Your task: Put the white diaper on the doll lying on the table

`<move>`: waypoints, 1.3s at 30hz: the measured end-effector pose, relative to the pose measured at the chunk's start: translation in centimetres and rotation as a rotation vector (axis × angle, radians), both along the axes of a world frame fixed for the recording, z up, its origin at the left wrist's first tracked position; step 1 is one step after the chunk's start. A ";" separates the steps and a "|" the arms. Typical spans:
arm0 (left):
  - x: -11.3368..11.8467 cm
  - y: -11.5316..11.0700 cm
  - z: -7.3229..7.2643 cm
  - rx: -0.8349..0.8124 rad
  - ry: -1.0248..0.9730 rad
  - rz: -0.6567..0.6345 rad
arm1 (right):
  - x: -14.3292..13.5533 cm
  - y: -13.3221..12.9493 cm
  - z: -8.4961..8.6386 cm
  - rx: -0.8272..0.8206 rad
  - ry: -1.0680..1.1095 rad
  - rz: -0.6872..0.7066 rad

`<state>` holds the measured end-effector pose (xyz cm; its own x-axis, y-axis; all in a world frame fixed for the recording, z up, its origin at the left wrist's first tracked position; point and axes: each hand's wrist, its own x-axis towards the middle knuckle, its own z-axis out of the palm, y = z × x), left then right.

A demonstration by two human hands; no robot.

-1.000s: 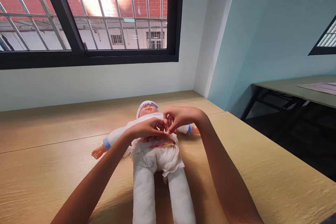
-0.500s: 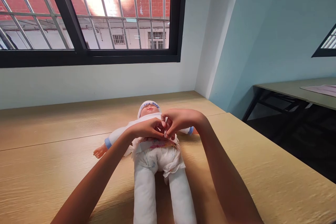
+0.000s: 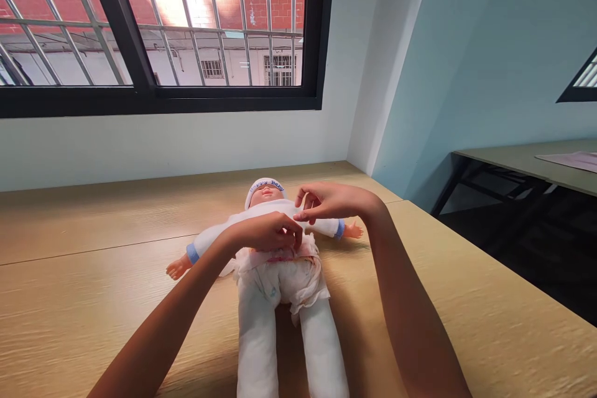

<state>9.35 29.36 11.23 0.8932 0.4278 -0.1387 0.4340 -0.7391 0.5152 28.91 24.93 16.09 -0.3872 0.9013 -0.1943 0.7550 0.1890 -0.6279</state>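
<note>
A baby doll [image 3: 228, 231] in a white top with blue cuffs and a white cap lies on its back, legs toward me. Round its hips is a white diaper [image 3: 291, 280] with a pink print at the waist and frilled edges. My left hand [image 3: 270, 231] is closed, its bent fingers against the diaper's upper edge at the belly; the fingertips are partly hidden. Above the doll's chest, my right hand [image 3: 331, 202] is lifted off the diaper. Its thumb and fingers are curved and apart, with nothing seen between them.
The doll lies on a wooden table [image 3: 93, 298] against the wall. Behind it is a barred window [image 3: 209, 99] with a dark frame. Beyond the table's right edge stands another table [image 3: 504, 158] with a pinkish cloth [image 3: 571, 160] on it.
My hands were together at the diaper's waist, fingertips meeting. The right hand has moved up and right, its fingers parting, uncovering the doll's right-side hand. The left hand stays at the waist.
</note>
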 end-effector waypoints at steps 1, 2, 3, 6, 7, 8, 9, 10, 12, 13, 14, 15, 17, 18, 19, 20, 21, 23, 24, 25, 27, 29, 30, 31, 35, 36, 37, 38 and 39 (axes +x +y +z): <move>0.0 0.0 0.1 -0.022 0.015 0.021 | 0.0 0.0 0.0 0.005 -0.005 -0.003; 0.0 0.0 0.1 -0.036 0.025 0.036 | 0.1 0.1 -0.1 0.012 -0.009 -0.008; 0.0 0.0 0.1 -0.044 0.031 0.040 | 0.1 0.1 -0.1 0.017 -0.012 -0.013; -0.1 0.2 0.0 -0.043 0.024 0.026 | 0.4 0.1 -0.2 0.025 -0.012 -0.022; -0.1 0.2 -0.1 -0.034 0.006 0.017 | 0.4 0.1 -0.2 0.028 -0.013 -0.022; -0.1 0.2 -0.2 -0.023 -0.017 0.005 | 0.5 0.1 -0.2 0.032 -0.017 -0.022; -0.1 0.3 -0.2 -0.013 -0.040 -0.008 | 0.5 0.1 -0.2 0.036 -0.023 -0.024; -0.1 0.3 -0.3 -0.005 -0.062 -0.019 | 0.6 0.1 -0.2 0.042 -0.030 -0.030; -0.1 0.3 -0.4 0.010 -0.094 -0.034 | 0.7 0.1 -0.1 0.051 -0.047 -0.048; -0.1 0.3 -0.4 0.019 -0.101 -0.033 | 0.7 0.1 -0.1 0.056 -0.053 -0.056; -0.1 0.2 -0.5 0.031 -0.106 -0.028 | 0.7 0.1 -0.1 0.060 -0.057 -0.063; -0.1 0.2 -0.5 0.045 -0.110 -0.023 | 0.8 0.1 -0.1 0.061 -0.058 -0.067; -0.2 0.1 -0.6 0.062 -0.115 -0.015 | 0.8 0.1 -0.1 0.061 -0.052 -0.067; -0.3 0.1 -0.6 0.061 -0.117 -0.010 | 0.8 0.1 -0.2 0.061 -0.047 -0.067; -0.3 0.0 -0.7 0.052 -0.118 -0.009 | 0.8 0.1 -0.2 0.060 -0.043 -0.068; -0.3 0.0 -0.7 0.040 -0.122 -0.009 | 0.7 0.1 -0.2 0.058 -0.039 -0.069; -0.3 0.0 -0.8 0.025 -0.128 -0.010 | 0.7 0.1 -0.2 0.056 -0.036 -0.069; -0.3 0.1 -0.9 -0.005 -0.140 -0.013 | 0.7 0.1 -0.2 0.051 -0.033 -0.065; -0.3 0.1 -0.9 -0.022 -0.143 -0.015 | 0.8 0.1 -0.2 0.050 -0.033 -0.062; -0.3 0.1 -1.0 -0.039 -0.144 -0.017 | 0.8 0.1 -0.2 0.051 -0.033 -0.059; -0.3 0.2 -1.0 -0.064 -0.142 -0.018 | 0.8 0.0 -0.2 0.058 -0.033 -0.055; -0.3 0.2 -0.9 -0.080 -0.137 -0.017 | 0.8 0.0 -0.1 0.065 -0.035 -0.050; -0.3 0.2 -0.9 -0.087 -0.130 -0.017 | 0.7 -0.1 -0.1 0.066 -0.035 -0.048; -0.3 0.2 -0.9 -0.095 -0.123 -0.016 | 0.7 -0.2 0.0 0.066 -0.033 -0.047; -0.3 0.1 -0.8 -0.125 -0.107 0.000 | 0.6 -0.3 0.2 0.063 -0.026 -0.061; -0.3 0.1 -0.7 -0.123 -0.109 0.004 | 0.6 -0.4 0.2 0.063 -0.023 -0.062; -0.3 0.2 -0.7 -0.119 -0.111 0.004 | 0.7 -0.3 0.2 0.063 -0.019 -0.062; -0.4 0.2 -0.7 -0.116 -0.108 0.001 | 0.7 -0.3 0.1 0.065 -0.015 -0.062; -0.5 0.3 -0.6 -0.117 -0.100 -0.004 | 0.8 -0.3 0.1 0.067 -0.011 -0.061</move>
